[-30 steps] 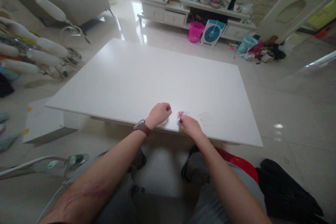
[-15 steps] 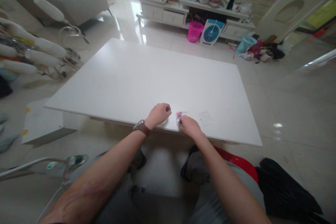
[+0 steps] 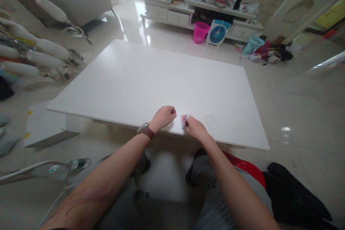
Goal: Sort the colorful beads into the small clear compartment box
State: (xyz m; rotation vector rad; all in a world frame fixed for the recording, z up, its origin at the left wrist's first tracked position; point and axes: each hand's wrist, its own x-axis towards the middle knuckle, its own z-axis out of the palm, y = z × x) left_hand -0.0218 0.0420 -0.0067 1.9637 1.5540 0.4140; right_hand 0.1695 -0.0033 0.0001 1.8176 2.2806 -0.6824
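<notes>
A small clear box (image 3: pixel 183 121) with colourful contents lies near the front edge of the white table (image 3: pixel 151 82). Over its right side is my right hand (image 3: pixel 197 128), fingers closed and reaching into the box. Whatever those fingertips hold is too small and covered to name. Left of the box, my left hand (image 3: pixel 163 116) rests on the tabletop in a loose fist, apart from the box. The inside of that fist is hidden. A clear square lid (image 3: pixel 211 122) lies flat to the right of my right hand.
A red stool (image 3: pixel 249 170) and a black bag (image 3: pixel 291 194) are below the table on the right. Across the floor stand a pink basket (image 3: pixel 200 33), a blue fan (image 3: pixel 217 33) and a low white cabinet (image 3: pixel 161 13). White padded equipment (image 3: pixel 48 57) is at left.
My right hand has shifted very slightly over the clear box, and more red shows in the box's contents. My left hand keeps its place and curled shape.
</notes>
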